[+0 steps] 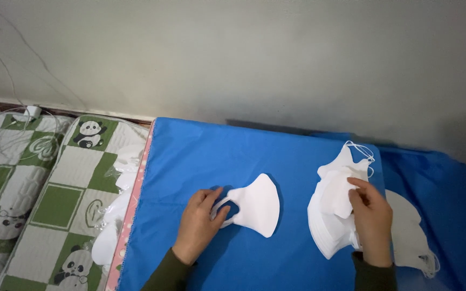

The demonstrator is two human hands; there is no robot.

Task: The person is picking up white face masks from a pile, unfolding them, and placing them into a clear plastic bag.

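A single white folded face mask (259, 205) lies flat in the middle of a blue cloth-covered board (200, 151). My left hand (199, 223) rests at its left end, fingers pinching the ear loop (223, 207). To the right stands a stack of several white masks (327, 221). My right hand (370, 215) lies on that stack, fingers gripping the top mask (338, 191). A loose ear loop (361, 148) sticks up from the stack's far end.
More white masks (412, 231) lie on the blue cloth to the right of the stack. Clear bags holding white masks (111, 215) sit left of the board on a green-and-white panda-print mat (55, 194). A charger and white cables (31, 112) lie by the grey wall.
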